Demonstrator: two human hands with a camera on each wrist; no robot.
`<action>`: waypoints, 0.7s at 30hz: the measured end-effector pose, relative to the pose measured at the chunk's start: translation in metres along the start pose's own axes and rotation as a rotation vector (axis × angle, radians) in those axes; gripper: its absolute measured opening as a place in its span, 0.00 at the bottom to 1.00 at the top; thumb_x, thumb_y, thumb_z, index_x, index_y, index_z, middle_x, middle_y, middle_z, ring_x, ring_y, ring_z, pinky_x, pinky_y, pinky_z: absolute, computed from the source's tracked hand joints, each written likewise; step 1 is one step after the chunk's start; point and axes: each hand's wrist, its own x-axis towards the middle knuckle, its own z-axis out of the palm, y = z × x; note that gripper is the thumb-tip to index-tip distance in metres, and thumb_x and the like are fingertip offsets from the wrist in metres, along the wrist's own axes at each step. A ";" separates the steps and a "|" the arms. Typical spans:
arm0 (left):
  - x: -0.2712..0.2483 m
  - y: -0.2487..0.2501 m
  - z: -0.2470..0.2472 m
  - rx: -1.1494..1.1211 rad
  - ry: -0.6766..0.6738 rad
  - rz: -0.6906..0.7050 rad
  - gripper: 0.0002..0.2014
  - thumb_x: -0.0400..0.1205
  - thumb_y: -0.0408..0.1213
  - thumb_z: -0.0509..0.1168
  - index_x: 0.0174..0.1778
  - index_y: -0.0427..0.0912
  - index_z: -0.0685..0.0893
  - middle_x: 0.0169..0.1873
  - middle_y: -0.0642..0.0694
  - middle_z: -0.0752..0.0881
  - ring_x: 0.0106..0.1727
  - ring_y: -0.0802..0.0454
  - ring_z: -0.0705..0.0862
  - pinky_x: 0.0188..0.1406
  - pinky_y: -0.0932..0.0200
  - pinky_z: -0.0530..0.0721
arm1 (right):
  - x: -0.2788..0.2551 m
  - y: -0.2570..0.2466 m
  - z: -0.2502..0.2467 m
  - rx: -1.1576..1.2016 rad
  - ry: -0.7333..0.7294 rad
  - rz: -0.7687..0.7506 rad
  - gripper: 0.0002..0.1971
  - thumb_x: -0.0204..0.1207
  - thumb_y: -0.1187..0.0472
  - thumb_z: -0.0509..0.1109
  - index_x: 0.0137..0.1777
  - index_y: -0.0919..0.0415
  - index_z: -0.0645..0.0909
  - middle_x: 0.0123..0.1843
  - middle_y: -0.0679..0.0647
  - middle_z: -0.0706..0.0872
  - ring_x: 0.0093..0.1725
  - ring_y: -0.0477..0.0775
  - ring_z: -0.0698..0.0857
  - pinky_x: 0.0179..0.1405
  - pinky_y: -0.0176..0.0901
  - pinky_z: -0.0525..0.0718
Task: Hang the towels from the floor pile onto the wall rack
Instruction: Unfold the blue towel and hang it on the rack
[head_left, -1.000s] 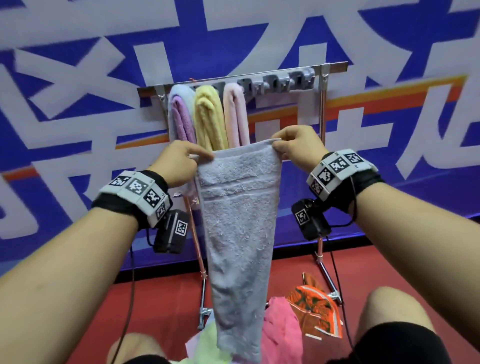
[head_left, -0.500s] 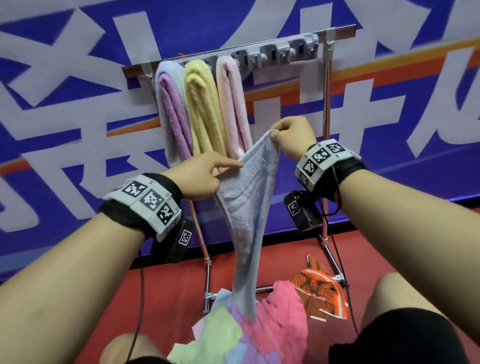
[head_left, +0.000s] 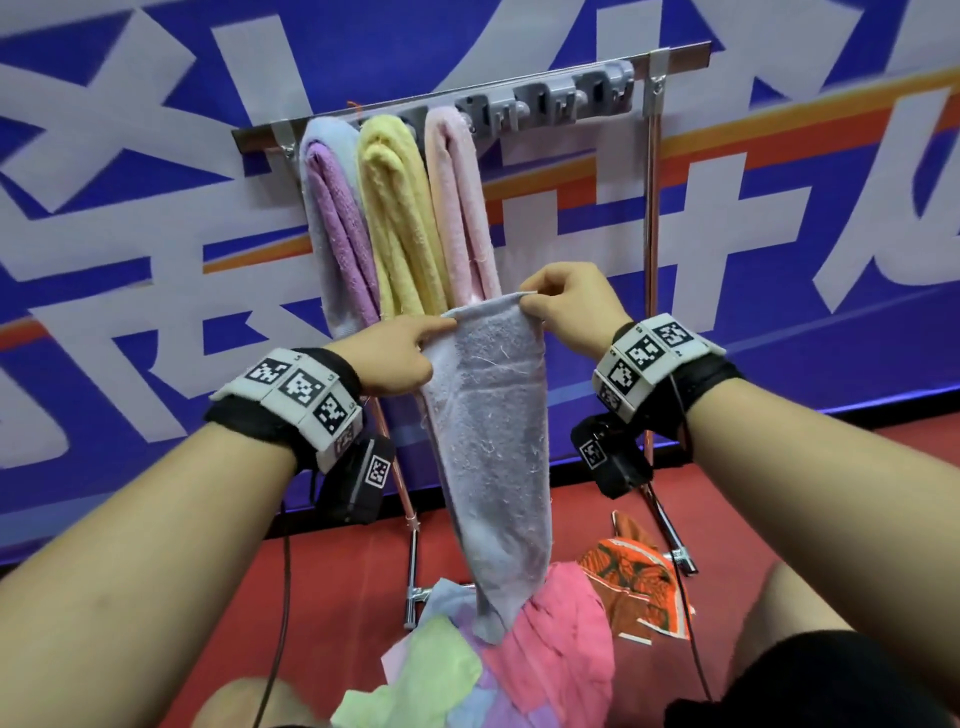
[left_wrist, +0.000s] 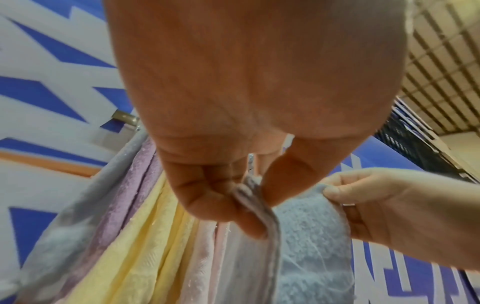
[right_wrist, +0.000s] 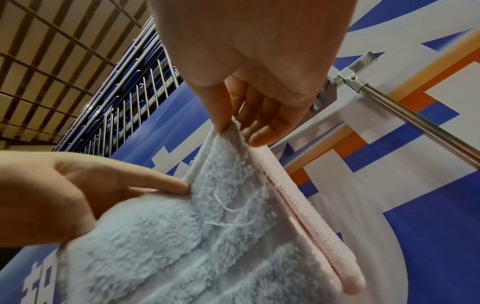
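Observation:
A pale blue-grey towel (head_left: 488, 431) hangs lengthwise in front of the rack, its lower end reaching the floor pile (head_left: 519, 654). My left hand (head_left: 395, 358) pinches its top left corner, thumb and fingers closed on the folded edge (left_wrist: 255, 197). My right hand (head_left: 566, 306) pinches the top right corner (right_wrist: 231, 127). The wall rack (head_left: 519, 98) stands behind, with a lilac towel (head_left: 337, 218), a yellow towel (head_left: 400, 218) and a pink towel (head_left: 462, 208) hanging on its left clips. Grey clips (head_left: 571, 96) on the right of the bar hold nothing.
The pile on the red floor holds pink (head_left: 561, 639), green (head_left: 426, 680) and light blue cloths; an orange patterned cloth (head_left: 634, 577) lies to its right. The rack's metal legs (head_left: 652, 291) stand against a blue and white banner wall. My knees show at the bottom edge.
My left hand has moved up and leftwards to the towel's top left corner, and the top edge is spread level again between both hands. The view has tilted down slightly.

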 end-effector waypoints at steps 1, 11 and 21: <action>0.001 -0.001 0.002 -0.085 0.014 -0.011 0.36 0.74 0.21 0.57 0.80 0.47 0.66 0.73 0.43 0.76 0.55 0.49 0.81 0.50 0.65 0.76 | -0.002 0.000 0.001 0.012 -0.018 0.002 0.10 0.72 0.68 0.70 0.34 0.52 0.83 0.33 0.47 0.85 0.37 0.45 0.83 0.43 0.46 0.85; -0.001 -0.001 0.017 -0.667 0.044 0.014 0.30 0.61 0.24 0.56 0.55 0.51 0.86 0.44 0.38 0.76 0.39 0.45 0.74 0.46 0.45 0.80 | -0.028 -0.010 0.019 0.118 -0.181 -0.018 0.03 0.72 0.72 0.70 0.41 0.67 0.86 0.32 0.53 0.83 0.30 0.42 0.81 0.33 0.41 0.85; -0.003 0.018 0.022 -0.874 0.077 0.022 0.21 0.61 0.20 0.61 0.47 0.44 0.78 0.47 0.40 0.73 0.46 0.42 0.74 0.49 0.41 0.76 | -0.036 -0.014 0.036 0.112 -0.176 -0.030 0.04 0.72 0.69 0.73 0.44 0.62 0.88 0.31 0.44 0.84 0.33 0.40 0.80 0.45 0.43 0.84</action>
